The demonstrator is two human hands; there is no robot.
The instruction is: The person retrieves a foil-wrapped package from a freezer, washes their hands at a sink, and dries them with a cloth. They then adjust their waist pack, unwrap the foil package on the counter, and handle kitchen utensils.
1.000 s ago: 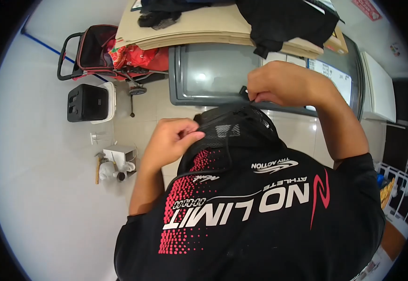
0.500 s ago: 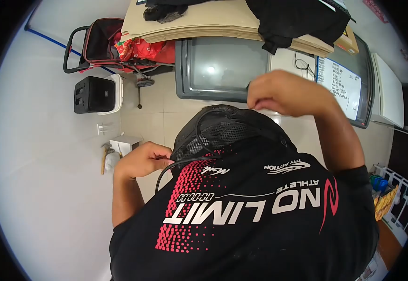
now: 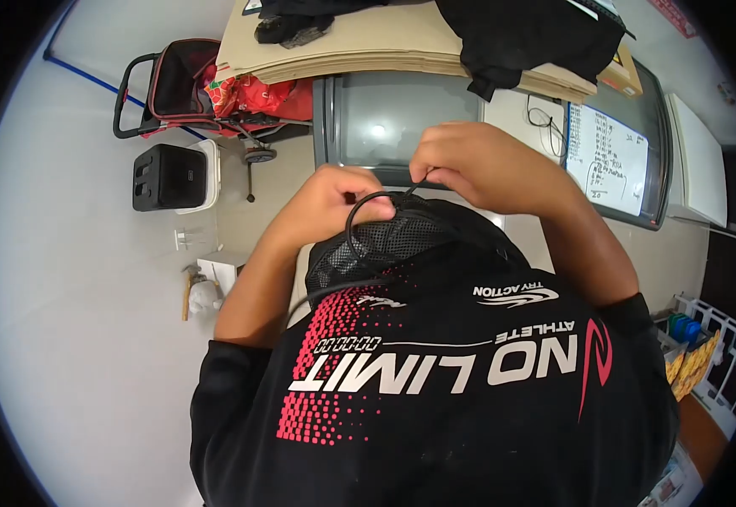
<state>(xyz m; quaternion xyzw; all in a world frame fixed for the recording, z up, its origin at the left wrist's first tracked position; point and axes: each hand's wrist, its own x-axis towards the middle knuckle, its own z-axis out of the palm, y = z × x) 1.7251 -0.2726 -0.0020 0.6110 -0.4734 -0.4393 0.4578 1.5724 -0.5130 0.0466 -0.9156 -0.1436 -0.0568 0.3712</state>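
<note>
A black mesh bag [image 3: 385, 241] hangs against the front of my black T-shirt. A thick black cord [image 3: 350, 232] curves in a loop over the mesh and runs down to the left. My left hand [image 3: 334, 207] is closed in a pinch at the bag's gathered top edge, by the cord. Just to its right, my right hand [image 3: 482, 169] pinches the cord between thumb and fingers, and a short stretch of it shows below the fingertips. What lies inside the bag cannot be made out.
Ahead stands a glass-topped chest [image 3: 410, 118] with stacked cardboard [image 3: 343, 51] and black cloth [image 3: 537, 38] on it. A whiteboard [image 3: 609, 156] leans at right. Further left are a red-and-black cart [image 3: 186, 84] and a black speaker [image 3: 171, 176]. A hammer [image 3: 188, 287] lies near the wall.
My left hand has moved up and right from the bag's left side to its top, near my right hand. My right hand has shifted slightly left and down.
</note>
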